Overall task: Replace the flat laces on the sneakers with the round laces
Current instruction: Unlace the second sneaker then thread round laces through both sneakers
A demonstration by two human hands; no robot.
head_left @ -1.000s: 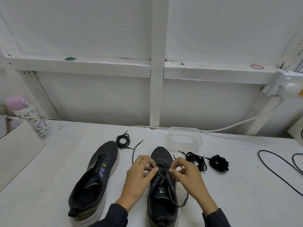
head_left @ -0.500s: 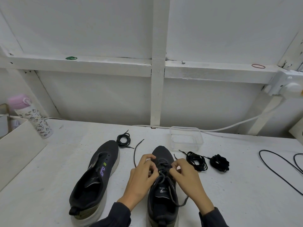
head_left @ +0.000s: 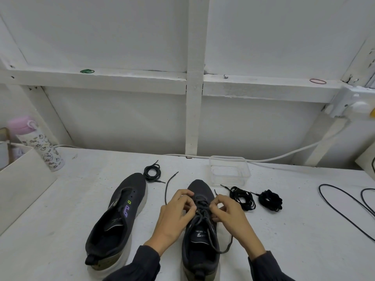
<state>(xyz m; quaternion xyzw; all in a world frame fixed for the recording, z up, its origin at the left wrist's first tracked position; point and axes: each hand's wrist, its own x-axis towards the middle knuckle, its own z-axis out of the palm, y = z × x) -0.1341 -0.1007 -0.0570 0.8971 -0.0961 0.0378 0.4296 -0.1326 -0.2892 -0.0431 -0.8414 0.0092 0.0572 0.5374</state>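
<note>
Sneakers are sitting side by side near the front edge of the counter, toes pointing to the back edge. The laced sneaker is lying about mid-width, right in front of the person, and a dark lace is crossing its eyelets. One loose end is trailing past the toe toward the back edge and a slack loop is hanging off the side by the right wrist. The left hand is curling its fingers and pinching the lace at the eyelets nearest the toe. The right hand is pinching it from the other side, fingertips bunched. Which eyelet each is working is hidden by the fingers.

The bare sneaker is waiting just to the left with its eyelets showing no lace. A coil of thin cord, seemingly the second round lace, is lying just beyond its toe. Two black bundles, likely the removed flat laces, are lying right of the laced sneaker, near a clear tub. A pink-capped bottle is standing by the back left corner.

The step in hand is probably lacing or snugging the first sneaker's lower crossings. Next the person is likely needing to even out both ends, take up the slack loop, then start on the coil and the bare sneaker
</note>
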